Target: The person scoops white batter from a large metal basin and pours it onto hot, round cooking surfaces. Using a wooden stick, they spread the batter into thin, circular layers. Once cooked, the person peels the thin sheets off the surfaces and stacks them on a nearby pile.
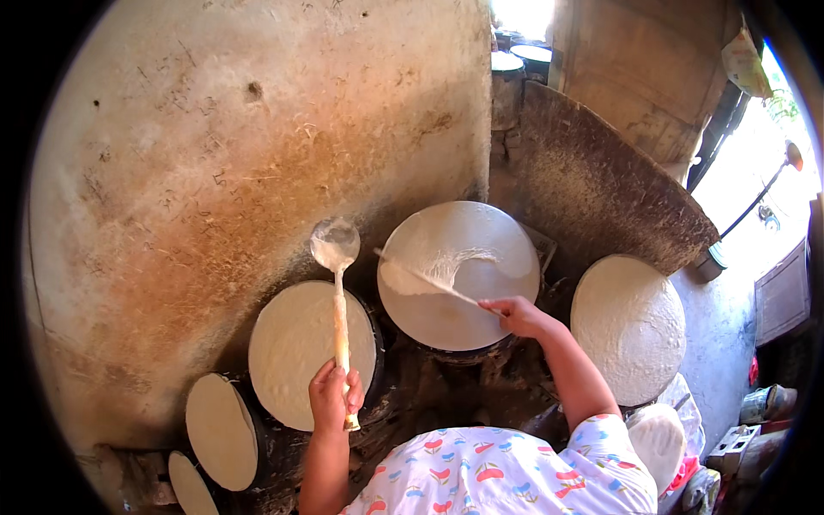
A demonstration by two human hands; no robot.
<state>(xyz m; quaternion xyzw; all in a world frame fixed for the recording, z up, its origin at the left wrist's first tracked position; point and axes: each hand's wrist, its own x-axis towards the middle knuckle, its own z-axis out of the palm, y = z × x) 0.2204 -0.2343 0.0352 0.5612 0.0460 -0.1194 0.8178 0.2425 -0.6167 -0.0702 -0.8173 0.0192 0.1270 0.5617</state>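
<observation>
My left hand (331, 393) is closed around the handle of a ladle (340, 322), whose batter-smeared bowl points away from me. The ladle hangs above a round griddle covered by a pale sheet of batter (283, 360). My right hand (518, 315) grips a thin spreading stick (444, 284) that reaches across the middle griddle (444, 328). Beneath the stick, wet batter (412, 277) forms a streaked, curved patch on part of this griddle. Whether the stick touches the surface is hard to tell.
Further left are two more pale rounds (222, 431), one behind the other. A batter-covered round (627, 328) stands to the right, near a dark curved board (599, 174). A stained wall (257, 161) rises beyond the griddles. Several containers and a cinder block (732, 444) sit at lower right.
</observation>
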